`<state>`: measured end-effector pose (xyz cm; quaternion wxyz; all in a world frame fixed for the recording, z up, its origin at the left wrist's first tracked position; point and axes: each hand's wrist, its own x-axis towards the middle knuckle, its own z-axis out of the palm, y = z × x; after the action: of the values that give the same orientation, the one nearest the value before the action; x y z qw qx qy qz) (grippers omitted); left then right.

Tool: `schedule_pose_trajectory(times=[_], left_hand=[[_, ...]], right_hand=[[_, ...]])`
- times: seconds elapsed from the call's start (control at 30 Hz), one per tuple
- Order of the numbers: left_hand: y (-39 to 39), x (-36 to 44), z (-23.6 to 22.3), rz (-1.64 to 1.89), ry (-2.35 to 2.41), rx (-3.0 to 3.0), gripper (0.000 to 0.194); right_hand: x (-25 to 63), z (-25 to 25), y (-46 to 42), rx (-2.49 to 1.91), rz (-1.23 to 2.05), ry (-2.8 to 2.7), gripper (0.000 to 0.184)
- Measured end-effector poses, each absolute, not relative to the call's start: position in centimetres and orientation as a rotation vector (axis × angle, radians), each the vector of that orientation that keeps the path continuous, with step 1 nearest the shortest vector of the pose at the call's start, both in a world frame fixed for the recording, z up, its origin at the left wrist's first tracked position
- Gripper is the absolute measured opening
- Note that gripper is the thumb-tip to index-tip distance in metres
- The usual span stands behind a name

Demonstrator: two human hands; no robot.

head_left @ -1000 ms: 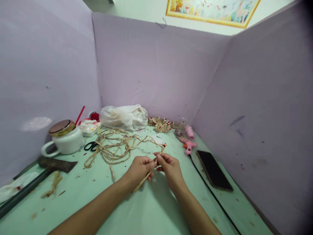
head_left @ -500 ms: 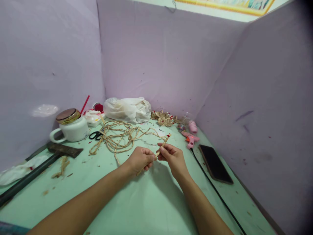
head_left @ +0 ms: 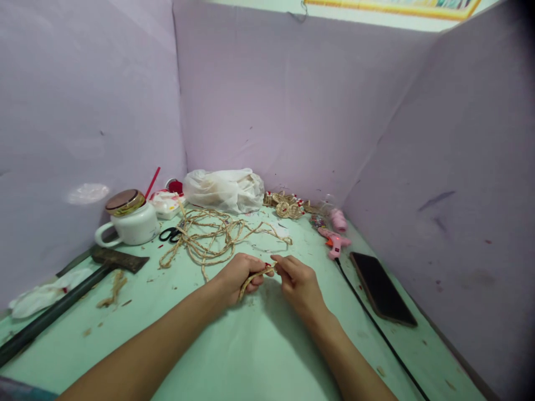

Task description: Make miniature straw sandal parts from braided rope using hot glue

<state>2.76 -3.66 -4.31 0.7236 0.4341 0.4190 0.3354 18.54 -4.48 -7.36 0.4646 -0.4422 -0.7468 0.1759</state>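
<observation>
My left hand [head_left: 241,277] is closed around a piece of tan twisted rope [head_left: 252,276], which curves down below its fingers. A small red bit [head_left: 268,265] shows at the rope's end, by the left fingertips. My right hand [head_left: 298,278] pinches at that same end, its thumb and fingers pressed together. Beyond both hands, a loose tangle of the same rope [head_left: 217,236] lies on the green tabletop [head_left: 234,356]. Black-handled scissors [head_left: 169,234] rest at the tangle's left side, their blades partly covered.
On the left are a hammer [head_left: 121,259] and a lidded white mug [head_left: 136,225]. A white plastic bag [head_left: 225,190] and woven rope ornaments [head_left: 286,206] sit at the back wall. A pink glue gun [head_left: 334,241], its black cord and a phone [head_left: 382,288] lie right.
The rope end with the red bit, which pointed up past my right fingers, is now folded down between my hands. The right fingers have closed up at it. The view has shifted slightly.
</observation>
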Motion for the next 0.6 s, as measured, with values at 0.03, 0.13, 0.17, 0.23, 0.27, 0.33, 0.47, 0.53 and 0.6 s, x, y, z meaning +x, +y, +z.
schedule_pose_trajectory(times=[0.03,0.13,0.17,0.23,0.27,0.33,0.47,0.53,0.6], left_hand=[[-3.6,2.7,-4.3,0.716,0.907,0.937,0.018],[-3.5,2.5,-4.2,0.682,0.881,0.898,0.032],[-3.5,2.5,-4.2,0.684,0.883,0.897,0.032],[-3.6,2.5,-4.1,0.696,0.904,0.918,0.027],[-3.6,2.4,-4.1,0.705,0.920,0.937,0.023],[-3.7,2.3,-4.0,0.724,0.953,0.982,0.019],[-3.7,1.9,-3.5,0.752,0.988,1.098,0.022],[-3.8,1.9,-3.2,0.758,1.008,1.181,0.023],[-4.0,2.0,-3.1,0.774,1.034,1.280,0.022]], right_hand=[[18.6,-7.6,-4.4,-1.084,0.418,-1.839,0.033],[18.6,-8.1,-4.1,-1.084,0.417,-1.827,0.038],[18.5,-8.1,-4.1,-1.088,0.429,-1.813,0.039],[18.2,-8.1,-4.2,-1.098,0.470,-1.769,0.037],[18.1,-8.0,-4.3,-1.101,0.502,-1.740,0.035],[17.9,-7.6,-4.3,-1.104,0.594,-1.671,0.031],[18.2,-6.3,-4.3,-1.124,0.908,-1.478,0.031],[18.5,-5.6,-4.3,-1.140,1.076,-1.379,0.038],[18.7,-5.1,-4.4,-1.154,1.197,-1.301,0.041]])
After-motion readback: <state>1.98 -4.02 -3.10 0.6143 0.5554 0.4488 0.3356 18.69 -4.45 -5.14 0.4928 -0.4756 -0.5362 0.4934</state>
